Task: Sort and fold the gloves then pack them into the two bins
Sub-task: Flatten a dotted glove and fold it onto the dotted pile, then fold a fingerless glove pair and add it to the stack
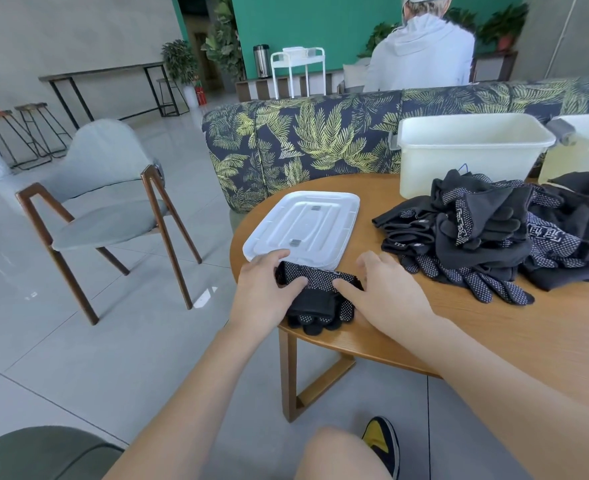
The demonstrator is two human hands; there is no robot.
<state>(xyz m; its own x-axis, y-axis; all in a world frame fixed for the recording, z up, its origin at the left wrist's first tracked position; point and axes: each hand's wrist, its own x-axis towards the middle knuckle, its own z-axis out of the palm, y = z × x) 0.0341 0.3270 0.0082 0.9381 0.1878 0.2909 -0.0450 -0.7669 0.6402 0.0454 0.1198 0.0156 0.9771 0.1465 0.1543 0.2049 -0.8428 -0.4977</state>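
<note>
A black glove with white dots [317, 292] lies folded at the near left edge of the round wooden table [459, 327]. My left hand [265, 289] grips its left end, thumb over the top. My right hand [379, 289] holds its right end, thumb pressed on the fabric and fingers curled behind. A loose pile of black dotted gloves [500, 233] lies to the right. Behind the pile stand two white bins: one [469, 150] seems to hold nothing, the other [584, 147] is cut off at the right edge.
A white bin lid [303, 226] lies flat just beyond the folded glove. A leaf-patterned sofa [320, 143] curves behind the table. A grey chair [106, 209] stands on the tiled floor at left. A person in a grey hoodie [421, 53] sits beyond the sofa, back turned.
</note>
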